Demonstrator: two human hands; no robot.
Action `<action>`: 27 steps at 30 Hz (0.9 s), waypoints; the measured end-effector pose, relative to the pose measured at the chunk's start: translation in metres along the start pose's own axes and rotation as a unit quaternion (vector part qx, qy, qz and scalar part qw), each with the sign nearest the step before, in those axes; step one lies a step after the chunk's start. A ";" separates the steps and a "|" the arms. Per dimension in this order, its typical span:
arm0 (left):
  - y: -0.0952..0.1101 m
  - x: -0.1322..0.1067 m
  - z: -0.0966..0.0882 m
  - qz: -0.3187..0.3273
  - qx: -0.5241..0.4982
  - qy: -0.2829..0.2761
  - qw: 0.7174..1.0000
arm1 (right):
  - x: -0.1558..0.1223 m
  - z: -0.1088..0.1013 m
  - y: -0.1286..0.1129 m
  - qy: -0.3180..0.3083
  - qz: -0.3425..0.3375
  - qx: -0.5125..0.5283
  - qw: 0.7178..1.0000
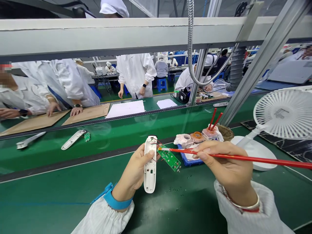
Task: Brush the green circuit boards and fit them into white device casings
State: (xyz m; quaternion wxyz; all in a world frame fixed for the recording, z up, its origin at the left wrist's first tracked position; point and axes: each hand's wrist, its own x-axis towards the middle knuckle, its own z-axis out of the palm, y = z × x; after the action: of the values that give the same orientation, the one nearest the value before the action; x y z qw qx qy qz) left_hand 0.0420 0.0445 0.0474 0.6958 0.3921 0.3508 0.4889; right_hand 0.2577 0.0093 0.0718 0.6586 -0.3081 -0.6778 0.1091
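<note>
My left hand (136,169) grips a long white plastic device housing (150,165) upright, its inner side facing me. A green circuit board (169,158) sits just to the right of the housing, linked to it by thin red wires (154,152). In my right hand (226,165) is a long red-handled brush (243,157), held like a pen. Its tip touches the upper end of the board. Small dark specks (176,188) lie on the green bench below the board.
Behind my right hand, a blue tray (186,159) holds small paste pots, with red brushes standing in one pot (209,133). A white desk fan (280,113) stands at right. Beyond a glass divider (122,130) lie white parts, and co-workers' hands rest on cardboard sheets.
</note>
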 end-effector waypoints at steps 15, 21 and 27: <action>0.006 -0.002 0.000 0.011 0.000 0.006 1.000 | 0.004 -0.013 0.008 0.031 0.034 -0.079 0.996; 0.014 -0.004 -0.006 0.029 -0.005 0.031 0.999 | -0.007 -0.034 0.041 0.219 0.260 0.076 0.938; 0.013 -0.004 -0.005 0.028 -0.021 0.035 0.999 | -0.065 -0.038 0.086 0.221 0.521 0.063 0.822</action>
State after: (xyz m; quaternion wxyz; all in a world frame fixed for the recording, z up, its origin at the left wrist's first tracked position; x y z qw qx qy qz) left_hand 0.0313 0.0448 0.0573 0.6771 0.3695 0.3532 0.5294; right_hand 0.3142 0.0310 -0.0258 0.6537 -0.5892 -0.2441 0.4073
